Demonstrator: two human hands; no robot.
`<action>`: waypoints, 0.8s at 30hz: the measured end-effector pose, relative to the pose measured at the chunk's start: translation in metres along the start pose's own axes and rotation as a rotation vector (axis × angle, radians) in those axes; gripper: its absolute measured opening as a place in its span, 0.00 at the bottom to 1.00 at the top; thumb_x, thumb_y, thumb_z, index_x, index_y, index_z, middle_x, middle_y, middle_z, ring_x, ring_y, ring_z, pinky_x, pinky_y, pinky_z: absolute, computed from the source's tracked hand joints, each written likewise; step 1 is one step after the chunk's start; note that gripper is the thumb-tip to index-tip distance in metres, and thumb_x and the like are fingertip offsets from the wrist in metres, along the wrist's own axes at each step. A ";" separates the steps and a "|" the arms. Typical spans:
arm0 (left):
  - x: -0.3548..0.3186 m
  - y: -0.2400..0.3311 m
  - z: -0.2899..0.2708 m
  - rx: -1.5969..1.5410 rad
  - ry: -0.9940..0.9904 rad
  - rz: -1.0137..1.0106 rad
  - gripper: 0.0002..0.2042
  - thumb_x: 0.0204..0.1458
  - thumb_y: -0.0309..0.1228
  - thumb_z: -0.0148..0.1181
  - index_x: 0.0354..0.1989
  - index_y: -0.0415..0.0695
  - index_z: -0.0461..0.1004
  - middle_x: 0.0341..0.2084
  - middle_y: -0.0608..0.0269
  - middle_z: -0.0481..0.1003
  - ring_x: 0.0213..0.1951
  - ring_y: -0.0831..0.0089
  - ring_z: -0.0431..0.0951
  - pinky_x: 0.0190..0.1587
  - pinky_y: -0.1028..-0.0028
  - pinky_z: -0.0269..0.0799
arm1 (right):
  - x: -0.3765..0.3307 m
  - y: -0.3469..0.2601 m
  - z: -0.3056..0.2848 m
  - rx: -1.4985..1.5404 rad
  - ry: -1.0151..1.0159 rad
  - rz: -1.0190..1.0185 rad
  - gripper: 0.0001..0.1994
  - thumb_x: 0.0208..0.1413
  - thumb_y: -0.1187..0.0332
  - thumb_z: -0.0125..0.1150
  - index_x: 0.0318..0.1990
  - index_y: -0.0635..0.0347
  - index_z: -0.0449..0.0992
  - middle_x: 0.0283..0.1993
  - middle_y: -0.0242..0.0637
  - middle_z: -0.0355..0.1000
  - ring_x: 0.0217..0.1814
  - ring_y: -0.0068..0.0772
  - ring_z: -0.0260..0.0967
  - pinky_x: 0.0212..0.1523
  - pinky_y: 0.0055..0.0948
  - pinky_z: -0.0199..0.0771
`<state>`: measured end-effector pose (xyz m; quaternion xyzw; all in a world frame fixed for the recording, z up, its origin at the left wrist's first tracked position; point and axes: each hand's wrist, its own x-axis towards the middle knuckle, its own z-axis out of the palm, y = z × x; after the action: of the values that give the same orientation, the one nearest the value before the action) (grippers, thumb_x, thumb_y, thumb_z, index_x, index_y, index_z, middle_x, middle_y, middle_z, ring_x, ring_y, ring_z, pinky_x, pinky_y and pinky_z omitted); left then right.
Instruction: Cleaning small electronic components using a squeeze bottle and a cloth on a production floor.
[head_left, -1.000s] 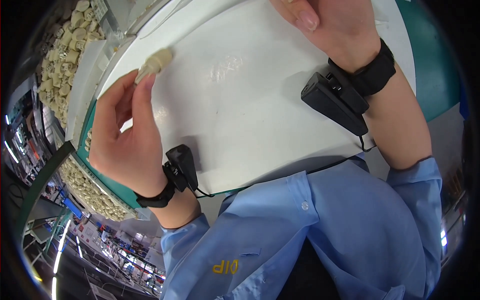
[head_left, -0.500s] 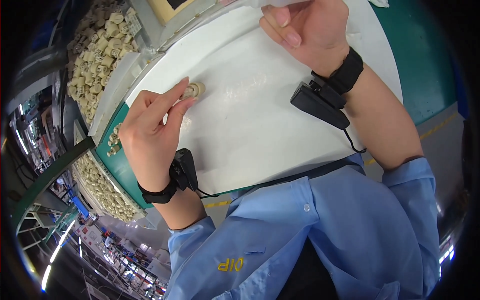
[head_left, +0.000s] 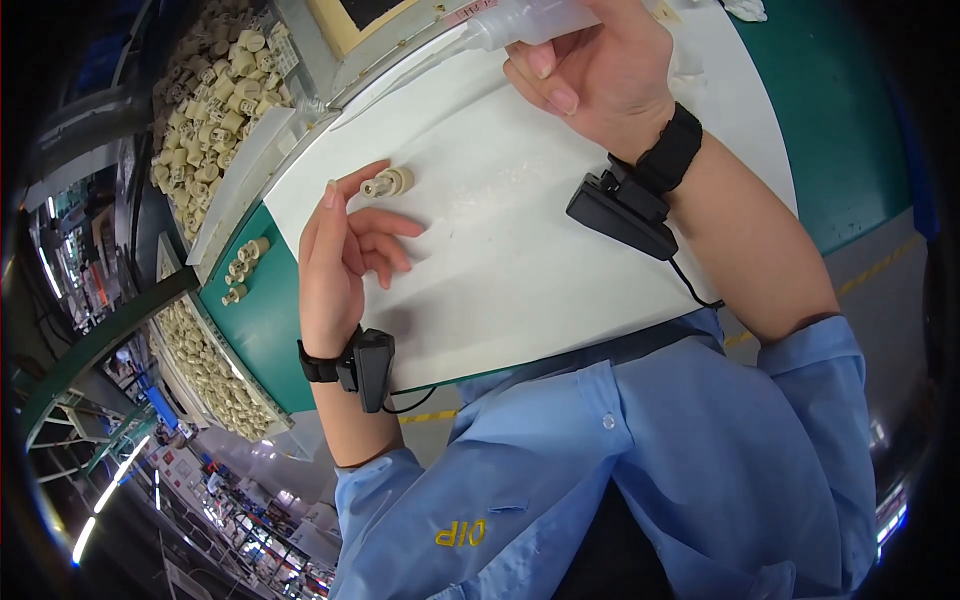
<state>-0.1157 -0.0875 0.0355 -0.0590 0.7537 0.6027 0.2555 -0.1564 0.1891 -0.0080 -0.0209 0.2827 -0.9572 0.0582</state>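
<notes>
A small cream cylindrical part (head_left: 397, 181) with a narrower, metallic-looking end sits on the white sheet (head_left: 480, 290), beside my left hand (head_left: 345, 250). That hand is open: its fingers are spread, with the index fingertip right behind the part, perhaps touching it. Up at the top edge, my right hand (head_left: 610, 80) is closed round a translucent squeeze bottle (head_left: 540, 22). The bottle lies tilted, its long thin nozzle pointing left and down over the sheet. Part of the bottle is hidden by my fingers and the picture's edge.
Several similar cream parts (head_left: 240, 270) stand on the green table (head_left: 265, 340) left of the sheet. A large heap of cream parts (head_left: 215, 125) fills the far left, and a tray of smaller pale pieces (head_left: 215, 375) lies nearer. White crumpled tissue (head_left: 745, 9) rests at the far right.
My left hand has let go of the cream part, opened its fingers and turned. My right hand has moved slightly left and down, bringing more of the bottle and its nozzle into view.
</notes>
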 end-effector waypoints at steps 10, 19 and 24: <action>0.012 -0.002 0.006 -0.070 -0.038 -0.035 0.26 0.71 0.47 0.45 0.61 0.35 0.71 0.37 0.47 0.83 0.31 0.69 0.85 0.30 0.77 0.81 | 0.001 0.001 0.000 -0.012 -0.023 -0.010 0.20 0.66 0.55 0.54 0.38 0.65 0.81 0.15 0.36 0.70 0.08 0.26 0.59 0.10 0.24 0.57; 0.015 0.001 0.003 -0.093 -0.058 -0.069 0.24 0.71 0.47 0.48 0.59 0.35 0.73 0.39 0.47 0.83 0.33 0.68 0.86 0.34 0.76 0.83 | 0.000 0.001 0.002 0.004 -0.001 0.004 0.19 0.66 0.55 0.55 0.38 0.64 0.81 0.16 0.35 0.70 0.08 0.27 0.60 0.10 0.24 0.58; 0.014 0.000 0.004 -0.028 -0.047 -0.074 0.24 0.71 0.46 0.49 0.59 0.35 0.73 0.39 0.47 0.83 0.33 0.68 0.86 0.34 0.76 0.83 | 0.001 0.004 0.002 0.058 -0.013 0.007 0.18 0.65 0.54 0.55 0.37 0.62 0.81 0.15 0.36 0.70 0.08 0.27 0.59 0.10 0.25 0.58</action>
<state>-0.1269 -0.0810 0.0289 -0.0764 0.7362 0.6046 0.2945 -0.1567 0.1847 -0.0090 -0.0244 0.2545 -0.9646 0.0641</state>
